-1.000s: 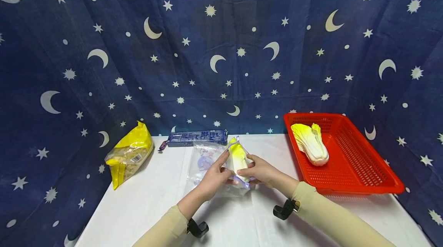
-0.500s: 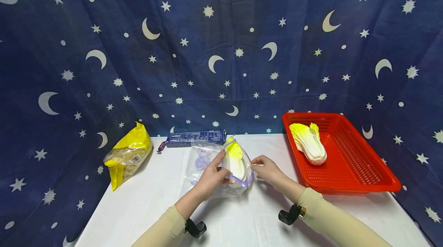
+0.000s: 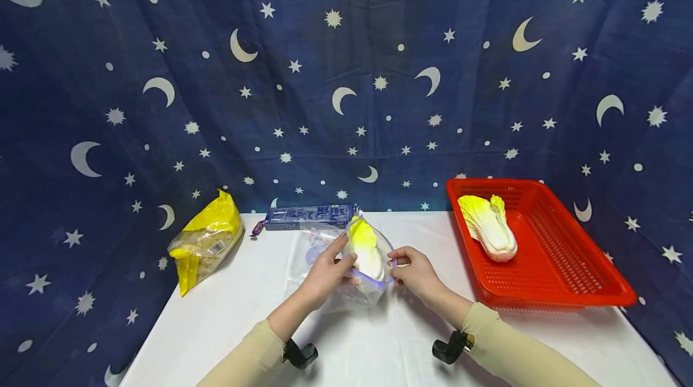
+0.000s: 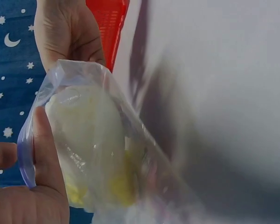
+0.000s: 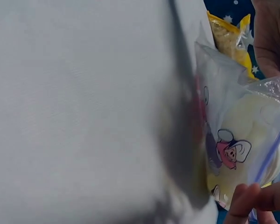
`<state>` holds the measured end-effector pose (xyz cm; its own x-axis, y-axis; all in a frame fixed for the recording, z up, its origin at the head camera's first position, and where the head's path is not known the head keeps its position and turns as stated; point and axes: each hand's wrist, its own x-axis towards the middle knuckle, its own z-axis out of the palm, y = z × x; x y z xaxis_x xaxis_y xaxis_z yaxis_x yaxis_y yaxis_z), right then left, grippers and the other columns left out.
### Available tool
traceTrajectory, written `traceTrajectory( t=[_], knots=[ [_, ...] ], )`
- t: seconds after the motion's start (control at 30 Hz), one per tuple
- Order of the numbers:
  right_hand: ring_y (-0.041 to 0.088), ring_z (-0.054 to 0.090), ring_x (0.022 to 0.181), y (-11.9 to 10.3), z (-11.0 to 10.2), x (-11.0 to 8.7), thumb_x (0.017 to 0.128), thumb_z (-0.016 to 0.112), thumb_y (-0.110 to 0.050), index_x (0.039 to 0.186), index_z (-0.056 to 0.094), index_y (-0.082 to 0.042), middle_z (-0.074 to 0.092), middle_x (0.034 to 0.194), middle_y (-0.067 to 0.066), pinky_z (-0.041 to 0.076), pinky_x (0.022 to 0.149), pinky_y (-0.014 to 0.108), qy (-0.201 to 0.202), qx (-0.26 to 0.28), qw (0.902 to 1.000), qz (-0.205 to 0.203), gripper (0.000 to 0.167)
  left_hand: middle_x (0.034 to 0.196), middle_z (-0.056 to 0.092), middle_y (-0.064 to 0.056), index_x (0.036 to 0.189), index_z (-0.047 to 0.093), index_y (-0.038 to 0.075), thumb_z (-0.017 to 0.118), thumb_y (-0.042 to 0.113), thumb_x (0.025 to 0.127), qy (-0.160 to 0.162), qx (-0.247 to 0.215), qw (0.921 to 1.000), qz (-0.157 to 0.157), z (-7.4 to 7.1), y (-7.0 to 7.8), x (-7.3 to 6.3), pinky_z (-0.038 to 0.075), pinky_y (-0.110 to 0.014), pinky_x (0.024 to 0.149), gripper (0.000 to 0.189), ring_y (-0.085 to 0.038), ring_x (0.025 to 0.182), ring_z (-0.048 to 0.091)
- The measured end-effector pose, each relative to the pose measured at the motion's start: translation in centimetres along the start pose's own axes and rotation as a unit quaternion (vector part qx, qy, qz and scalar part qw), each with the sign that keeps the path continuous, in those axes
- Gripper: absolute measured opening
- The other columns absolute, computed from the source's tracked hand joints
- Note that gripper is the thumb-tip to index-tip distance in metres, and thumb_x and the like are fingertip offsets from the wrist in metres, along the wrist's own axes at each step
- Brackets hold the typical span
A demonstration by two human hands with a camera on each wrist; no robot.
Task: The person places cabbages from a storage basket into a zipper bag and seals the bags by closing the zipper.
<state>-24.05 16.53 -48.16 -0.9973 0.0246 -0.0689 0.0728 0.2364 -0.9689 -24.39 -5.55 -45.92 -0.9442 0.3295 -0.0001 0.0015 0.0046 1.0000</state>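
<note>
A clear zip bag (image 3: pixel 364 298) with a purple zip strip (image 5: pixel 272 151) stands open-mouthed at mid-table. Inside it lies a small napa cabbage (image 3: pixel 368 254), yellow leaves toward the back and white base toward me. Cartoon figures (image 5: pixel 228 151) are printed on the bag, seen in the right wrist view. My left hand (image 3: pixel 323 275) holds the bag's left side, with the purple rim between thumb and fingers in the left wrist view. At the right edge of the mouth, my right hand (image 3: pixel 415 272) pinches the zip strip between thumb and fingertips.
To the right, a red plastic basket (image 3: pixel 563 298) holds another napa cabbage (image 3: pixel 489 230). A blue box (image 3: pixel 308 217) lies at the back beside a small purple wrapped piece (image 3: pixel 257 229). On the left is a yellow-and-clear food bag (image 3: pixel 208 239). A starry curtain hangs behind the white table.
My right hand has moved from the cabbage to the right edge of the bag's mouth and pinches it there. The mouth is spread wider. My left hand keeps its hold.
</note>
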Motion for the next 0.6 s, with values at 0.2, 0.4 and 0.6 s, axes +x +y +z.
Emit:
traceTrajectory(
  t=[0.2,0.4,0.6],
  knots=[
    [0.018,0.057,0.072,-1.9,0.0,0.2,0.079,0.06,0.008,0.124,0.07,0.002,0.067,0.115,0.018,0.053,0.057,0.029,0.003,-0.071,0.9968,-0.037,0.046,0.163,0.024,-0.027,0.157,0.029,-0.007,0.054,0.004,0.1,0.015,0.054,0.9984,-0.003,-1.0,1.5,-0.2,0.063,-0.035,0.066,0.064,-0.017,0.077,0.064],
    [0.016,0.052,0.058,-4.1,-0.3,0.4,0.08,0.056,0.004,0.127,0.069,0.002,0.068,0.116,0.015,0.045,0.049,0.026,0.001,-0.115,0.9927,-0.036,0.049,0.16,0.031,-0.029,0.155,0.032,-0.008,0.053,-0.002,0.091,0.02,0.117,0.9929,-0.015,-1.9,2.7,-0.4,0.063,-0.04,0.065,0.068,-0.019,0.063,0.066],
    [0.019,0.057,0.056,-5.9,-0.5,0.8,0.083,0.062,0.0,0.13,0.067,0.004,0.067,0.106,0.015,0.051,0.052,0.029,-0.005,-0.122,0.9917,-0.038,0.047,0.158,0.035,-0.028,0.154,0.034,-0.01,0.056,-0.002,0.089,0.02,0.178,0.9839,-0.005,-2.6,4.1,-0.3,0.062,-0.038,0.059,0.069,-0.018,0.058,0.066]
  ],
)
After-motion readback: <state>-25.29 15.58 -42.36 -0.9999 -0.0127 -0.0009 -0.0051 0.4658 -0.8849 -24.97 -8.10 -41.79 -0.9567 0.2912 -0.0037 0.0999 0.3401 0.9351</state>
